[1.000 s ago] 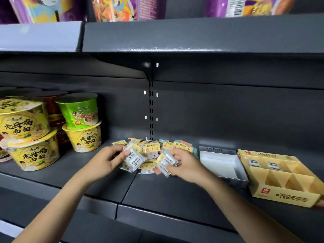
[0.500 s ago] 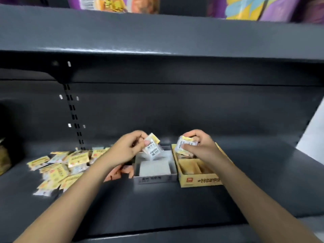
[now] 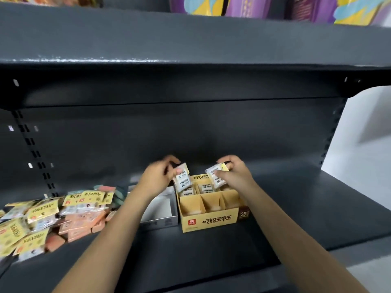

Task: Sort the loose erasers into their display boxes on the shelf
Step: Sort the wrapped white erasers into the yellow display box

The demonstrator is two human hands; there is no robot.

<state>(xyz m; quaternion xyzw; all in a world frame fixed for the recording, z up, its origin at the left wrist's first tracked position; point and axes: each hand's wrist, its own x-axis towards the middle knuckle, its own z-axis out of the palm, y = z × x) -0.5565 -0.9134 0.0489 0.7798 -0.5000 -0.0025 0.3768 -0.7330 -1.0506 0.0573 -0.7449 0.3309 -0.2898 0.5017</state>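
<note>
My left hand (image 3: 157, 179) pinches a white-and-yellow 2B eraser pack (image 3: 182, 179) above the back left of the yellow display box (image 3: 213, 220). My right hand (image 3: 236, 175) pinches another such pack (image 3: 216, 175) over the box's back compartments. The yellow box has divided cells; a few packs lie in the rear ones. A grey-and-white display box (image 3: 163, 222) stands just left of it, partly hidden by my left forearm. A pile of loose erasers (image 3: 55, 216), yellow-labelled and orange, lies at the left of the shelf.
The dark grey shelf (image 3: 211, 256) has an upper shelf (image 3: 190, 43) close overhead carrying purple and yellow packages. The shelf's right end meets a white wall (image 3: 364, 149). A slotted upright runs down the back panel at left.
Both hands carried their eraser packs from the loose pile rightwards to over the yellow box. The view swung right, so the noodle cups left the frame.
</note>
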